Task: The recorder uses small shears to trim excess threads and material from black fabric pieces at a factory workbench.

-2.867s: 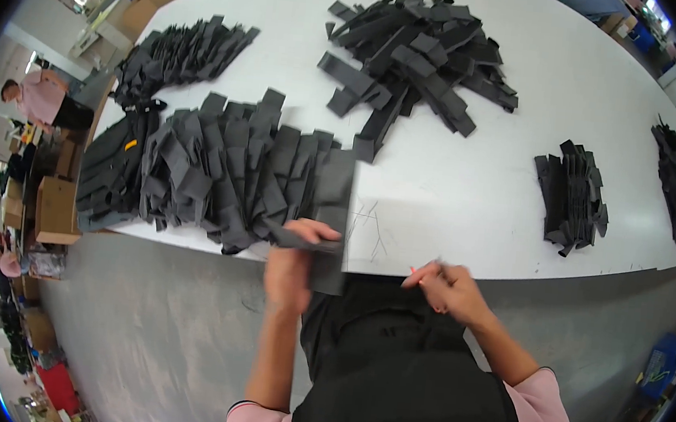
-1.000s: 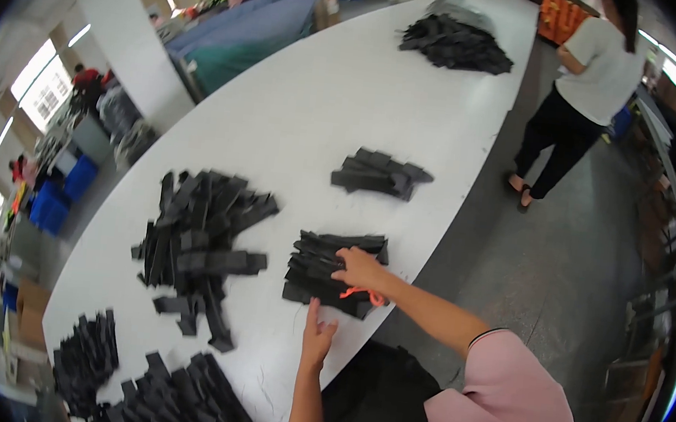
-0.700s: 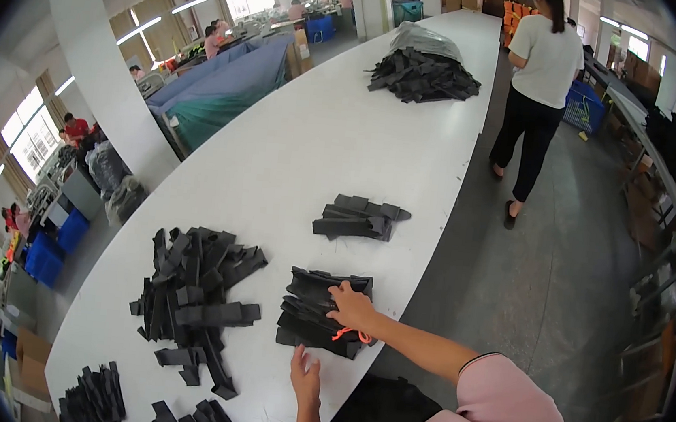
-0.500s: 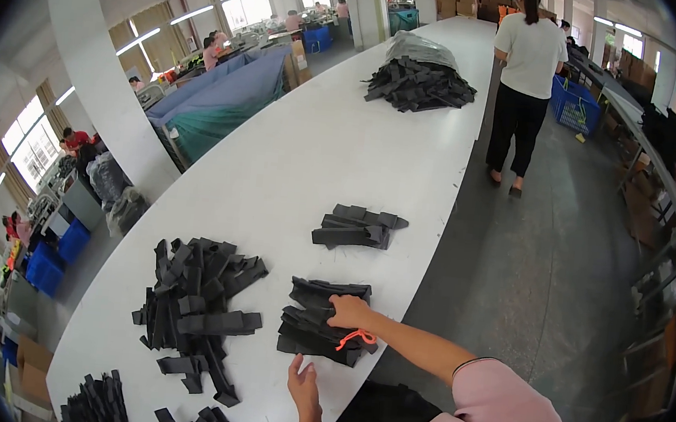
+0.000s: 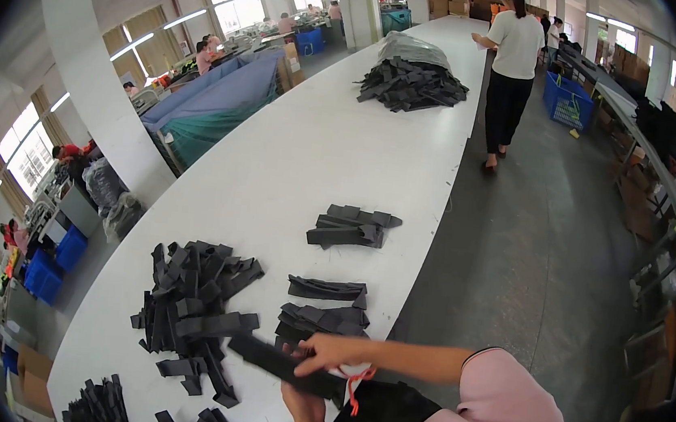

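The dark strip (image 5: 271, 359) was above the desk's near edge, slanting across both hands. The right hand's (image 5: 326, 353) grip was closed on it; the left hand (image 5: 301, 403) touched it from below, fingers hidden, so whether that grip was closed I couldn't tell. An orange cord (image 5: 352, 393) dangled beside them. Beyond, on the white desk (image 5: 293, 174), lay a row of strips (image 5: 324, 319) and, leftward, a jumbled pile (image 5: 198, 299).

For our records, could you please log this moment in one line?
right hand: on dark strip | left hand: beneath strip | orange cord: hanging by right hand
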`<state>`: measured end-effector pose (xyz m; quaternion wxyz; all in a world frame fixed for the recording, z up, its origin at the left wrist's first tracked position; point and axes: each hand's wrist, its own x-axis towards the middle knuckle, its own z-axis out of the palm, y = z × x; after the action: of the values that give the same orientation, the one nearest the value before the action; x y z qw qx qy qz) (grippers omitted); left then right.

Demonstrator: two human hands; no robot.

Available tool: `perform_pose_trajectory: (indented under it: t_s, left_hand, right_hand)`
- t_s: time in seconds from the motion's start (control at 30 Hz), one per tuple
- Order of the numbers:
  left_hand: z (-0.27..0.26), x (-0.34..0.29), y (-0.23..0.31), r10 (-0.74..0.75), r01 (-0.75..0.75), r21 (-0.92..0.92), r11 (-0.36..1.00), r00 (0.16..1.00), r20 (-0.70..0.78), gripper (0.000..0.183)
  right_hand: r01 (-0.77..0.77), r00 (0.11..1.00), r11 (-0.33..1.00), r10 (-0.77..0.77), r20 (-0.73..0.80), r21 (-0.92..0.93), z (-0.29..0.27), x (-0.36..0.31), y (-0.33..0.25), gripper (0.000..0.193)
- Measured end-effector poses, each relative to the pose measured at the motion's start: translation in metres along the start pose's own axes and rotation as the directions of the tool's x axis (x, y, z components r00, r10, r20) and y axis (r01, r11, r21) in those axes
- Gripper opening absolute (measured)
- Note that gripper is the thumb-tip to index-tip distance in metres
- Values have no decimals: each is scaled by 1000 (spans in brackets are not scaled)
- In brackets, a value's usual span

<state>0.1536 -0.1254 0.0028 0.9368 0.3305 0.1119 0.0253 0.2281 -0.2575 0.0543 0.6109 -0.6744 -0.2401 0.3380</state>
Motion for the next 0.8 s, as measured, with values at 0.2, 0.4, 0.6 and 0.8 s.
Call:
perform_pose_trajectory:
  t_s: [0.2, 0.4, 0.6, 0.8]
  left_hand:
    - [8, -41, 6, 87, -93, -83, 992, 993, -74, 47]
    - [-6, -66, 14, 88, -100, -105, 989, 990, -105, 54]
    - [-11, -79, 7, 76, -21, 145, 989, 919, -387, 53]
    - [-25, -79, 7, 236, 52, 570, 820, 876, -420, 42]
  right_hand:
    - [112, 966, 990, -130, -225, -92, 59, 5, 18, 34]
    - [76, 979, 982, -40, -202, 175, 82, 2, 30, 29]
    - [33, 985, 989, -7, -173, 148, 90, -10, 43, 25]
    - [29, 984, 997, -16, -179, 69, 94, -10, 49, 40]
